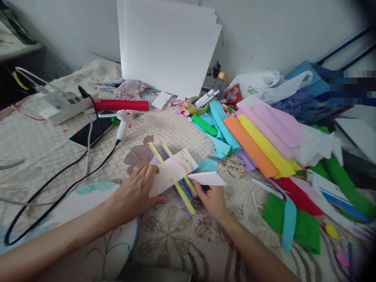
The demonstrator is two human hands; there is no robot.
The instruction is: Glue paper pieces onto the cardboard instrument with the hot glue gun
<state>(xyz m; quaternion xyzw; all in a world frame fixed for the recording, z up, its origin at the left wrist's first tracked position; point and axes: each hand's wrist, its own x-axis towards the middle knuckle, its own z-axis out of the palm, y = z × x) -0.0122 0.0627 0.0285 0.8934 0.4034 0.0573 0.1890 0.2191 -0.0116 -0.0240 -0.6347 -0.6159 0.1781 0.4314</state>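
My left hand [142,184] grips the left end of a white painted board [173,172], its fingers and thumb on opposite edges. That board has a pink-and-yellow band near its right end and lies across two narrow yellow-and-purple strips [185,199]. Just to the right, my right hand [213,199] pinches a small white piece of board [208,178] between thumb and fingers, close to the painted board's right end. Gold-handled scissors [235,166] lie beyond my right hand. A white glue gun [124,121] stands behind my left hand.
A power strip [66,105] and black phone [92,128] sit at left, with cables looping forward. Rolled coloured paper [249,145] and green scraps [293,223] cover the right side. A large white board [167,47] leans on the wall. A painted round panel [117,243] is beneath my left forearm.
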